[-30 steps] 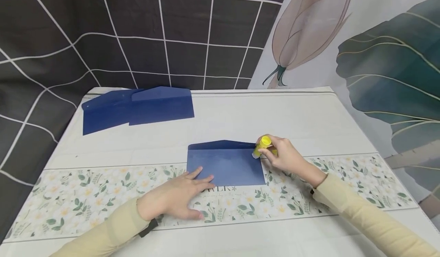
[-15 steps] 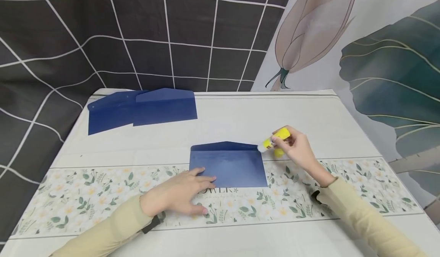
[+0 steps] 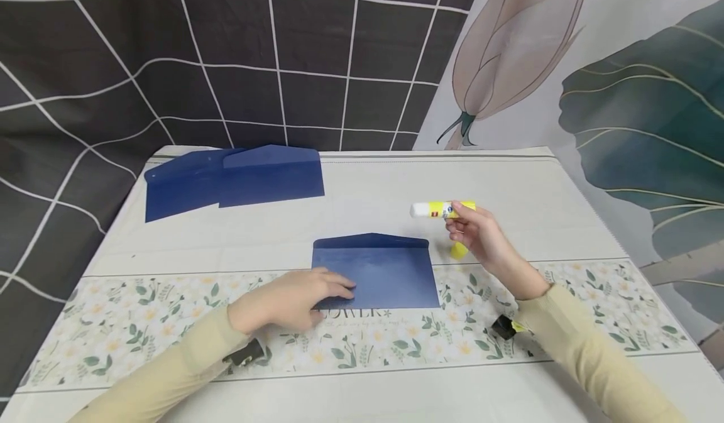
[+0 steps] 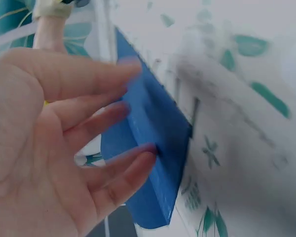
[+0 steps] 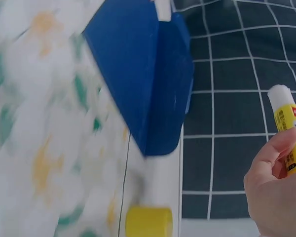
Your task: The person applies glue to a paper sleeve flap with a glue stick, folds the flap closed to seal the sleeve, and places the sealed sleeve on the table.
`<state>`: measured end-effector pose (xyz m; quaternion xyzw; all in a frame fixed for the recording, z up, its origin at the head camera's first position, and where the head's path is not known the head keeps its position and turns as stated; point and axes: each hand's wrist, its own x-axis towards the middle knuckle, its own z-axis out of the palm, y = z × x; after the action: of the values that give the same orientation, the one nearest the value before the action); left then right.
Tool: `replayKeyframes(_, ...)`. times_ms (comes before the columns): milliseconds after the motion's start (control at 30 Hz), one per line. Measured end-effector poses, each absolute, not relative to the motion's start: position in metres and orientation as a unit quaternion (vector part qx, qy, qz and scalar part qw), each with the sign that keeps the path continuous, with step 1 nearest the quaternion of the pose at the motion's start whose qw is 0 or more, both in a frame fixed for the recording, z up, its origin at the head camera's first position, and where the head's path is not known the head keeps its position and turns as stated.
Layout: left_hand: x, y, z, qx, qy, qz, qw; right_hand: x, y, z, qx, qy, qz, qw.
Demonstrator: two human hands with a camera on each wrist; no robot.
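Observation:
A blue envelope (image 3: 384, 278) lies on the tablecloth, its darker flap (image 3: 370, 241) folded out away from the person. My left hand (image 3: 302, 294) is over the envelope's near left corner, fingers loosely bent; in the left wrist view the hand (image 4: 84, 123) has its fingertips close to the blue paper, pinching nothing. Above and right of the envelope, my right hand (image 3: 481, 234) grips a yellow and white glue stick (image 3: 441, 209), held sideways with its white end to the left. Beneath that hand the yellow cap (image 3: 459, 251) sits on the table; it also shows in the right wrist view.
Two more blue envelopes (image 3: 271, 181) lie overlapping at the back left of the table. A tablecloth (image 3: 384, 347) with a floral band covers the table. Behind it hangs a dark gridded curtain (image 3: 305, 52), with a flower-printed cloth (image 3: 509, 46) at the right.
My right hand has lifted the glue stick off the envelope's right flap corner and turned it level. The left hand has drawn its spread fingers together and bent them.

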<state>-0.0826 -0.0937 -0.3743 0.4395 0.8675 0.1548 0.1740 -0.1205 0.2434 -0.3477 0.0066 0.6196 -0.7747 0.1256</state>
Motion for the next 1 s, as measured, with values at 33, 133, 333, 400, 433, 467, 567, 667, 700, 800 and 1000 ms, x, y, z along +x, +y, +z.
replayKeyframes(33, -0.086, -0.093, -0.373, 0.434, 0.869, 0.166, 0.168, -0.122, 0.242, -0.347, 0.009, 0.607, -0.783, 0.137)
replayKeyframes(133, -0.096, -0.089, -0.371, 0.402, 0.886, 0.194, 0.125, -0.129, 0.237, -0.347, 0.015, 0.571, -0.803, 0.169)
replayKeyframes(333, -0.127, -0.075, -0.370, 0.338, 0.910, 0.232, 0.059, -0.147, 0.228, -0.352, 0.035, 0.535, -0.819, 0.203)
replayKeyframes(400, -0.134, -0.070, -0.369, 0.338, 0.908, 0.238, 0.066, -0.153, 0.223, -0.354, 0.040, 0.535, -0.819, 0.205)
replayKeyframes(433, -0.136, -0.067, -0.370, 0.342, 0.907, 0.238, 0.070, -0.155, 0.220, -0.356, 0.042, 0.534, -0.819, 0.206)
replayKeyframes(467, -0.138, -0.064, -0.370, 0.346, 0.905, 0.237, 0.073, -0.158, 0.218, -0.357, 0.044, 0.534, -0.819, 0.206)
replayKeyframes(567, -0.141, -0.056, -0.370, 0.355, 0.902, 0.228, 0.086, -0.164, 0.210, -0.361, 0.044, 0.538, -0.815, 0.212)
replayKeyframes(667, -0.143, -0.050, -0.371, 0.359, 0.901, 0.221, 0.103, -0.168, 0.205, -0.364, 0.042, 0.543, -0.810, 0.215)
replayKeyframes(700, -0.144, -0.049, -0.371, 0.359, 0.901, 0.219, 0.110, -0.169, 0.203, -0.364, 0.038, 0.547, -0.807, 0.216)
replayKeyframes(800, -0.144, -0.047, -0.373, 0.358, 0.901, 0.209, 0.124, -0.171, 0.198, -0.365, 0.029, 0.562, -0.797, 0.217)
replayKeyframes(1000, -0.137, -0.048, -0.375, 0.375, 0.900, 0.188, 0.115, -0.173, 0.192, -0.369, 0.023, 0.592, -0.777, 0.214)
